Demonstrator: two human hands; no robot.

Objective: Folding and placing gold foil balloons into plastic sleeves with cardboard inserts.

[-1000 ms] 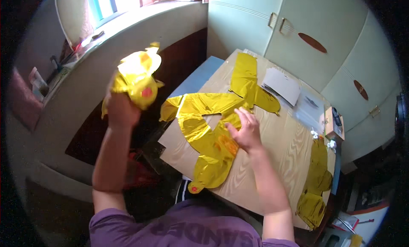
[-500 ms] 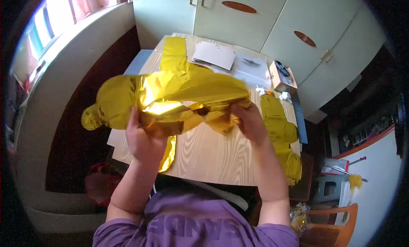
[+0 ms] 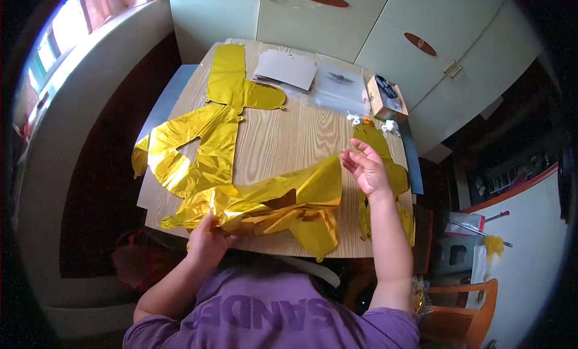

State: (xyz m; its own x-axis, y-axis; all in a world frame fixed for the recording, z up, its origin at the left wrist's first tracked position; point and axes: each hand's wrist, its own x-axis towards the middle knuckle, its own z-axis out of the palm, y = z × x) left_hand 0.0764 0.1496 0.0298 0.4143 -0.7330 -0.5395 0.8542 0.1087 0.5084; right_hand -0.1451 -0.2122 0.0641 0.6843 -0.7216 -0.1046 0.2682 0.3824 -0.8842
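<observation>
Foil balloon [image 3: 259,195], crumpled gold, is sagging along the surface's [image 3: 295,144] near edge, looking light and slippery (best gripped by its rim), left hand [image 3: 208,245] pinching its left part, right hand [image 3: 368,173] hovering open, perhaps touching its corner.

Gold foil piece [image 3: 256,216]: we see a shiny yellow sheet, limp, flat and creased all over, glaring white in spots.
Gap: we make out a dark opening through its middle.
Left end: narrow and crumpled, pinched by our left hand [image 3: 208,243].
Upper right corner: drawn out to a point beside our right hand [image 3: 367,168]; we cannot tell if they touch.
Rounded lobe: it points toward us at the lower right, its small tab reaching the near edge of the wooden table [image 3: 277,138].
</observation>
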